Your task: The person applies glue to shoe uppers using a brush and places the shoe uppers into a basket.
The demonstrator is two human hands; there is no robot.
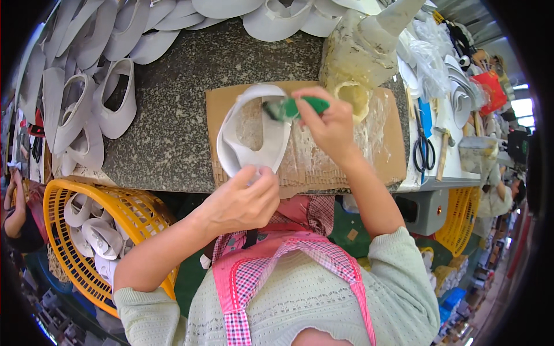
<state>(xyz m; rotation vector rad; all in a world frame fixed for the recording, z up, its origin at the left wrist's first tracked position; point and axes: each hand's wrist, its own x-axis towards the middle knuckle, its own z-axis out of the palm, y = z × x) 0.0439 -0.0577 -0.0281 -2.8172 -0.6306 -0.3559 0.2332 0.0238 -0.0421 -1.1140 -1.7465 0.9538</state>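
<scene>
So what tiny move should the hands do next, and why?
Maybe sweep the green brush gently along the rim of the white piece: the right hand holds the brush by that rim, while the left hand grips the piece's near end.

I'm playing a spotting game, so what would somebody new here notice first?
Probably the bright green brush in the right hand, near the middle, beside the curved white piece that the left hand holds. Next might come the big yellow basket of white pieces at the lower left. Then there's the lumpy, crusted container at the top, right of centre.
</scene>
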